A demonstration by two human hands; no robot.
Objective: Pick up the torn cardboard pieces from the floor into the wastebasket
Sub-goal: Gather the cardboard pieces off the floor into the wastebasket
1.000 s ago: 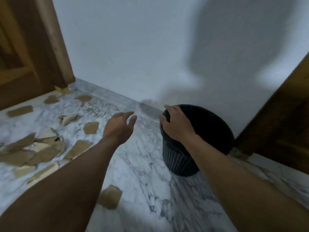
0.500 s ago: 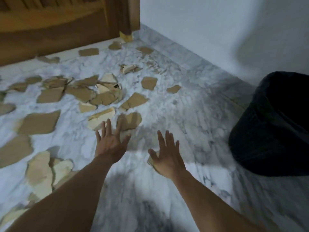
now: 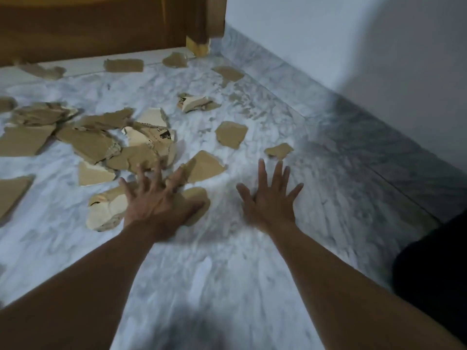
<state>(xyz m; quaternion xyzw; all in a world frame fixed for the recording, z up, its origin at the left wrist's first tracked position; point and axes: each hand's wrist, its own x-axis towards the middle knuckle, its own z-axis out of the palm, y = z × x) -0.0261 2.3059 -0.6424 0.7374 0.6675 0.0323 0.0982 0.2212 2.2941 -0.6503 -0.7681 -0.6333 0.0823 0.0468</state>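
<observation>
1. Left hand [image 3: 156,205], fingers spread wide, covers a cardboard piece [image 3: 197,198] at frame centre, likely to gather it.
2. Right hand [image 3: 271,200], splayed and empty, hovers over bare floor [image 3: 227,274].
3. Wastebasket [image 3: 434,269] sits at the right edge, within reach.

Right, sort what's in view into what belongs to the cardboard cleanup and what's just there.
Belongs to the job:
torn cardboard pieces, scattered on the marble floor
black wastebasket, at the right edge
left hand, spread over the nearest pieces
right hand, spread over bare floor

Just there:
wooden door
white wall
marble skirting
</observation>
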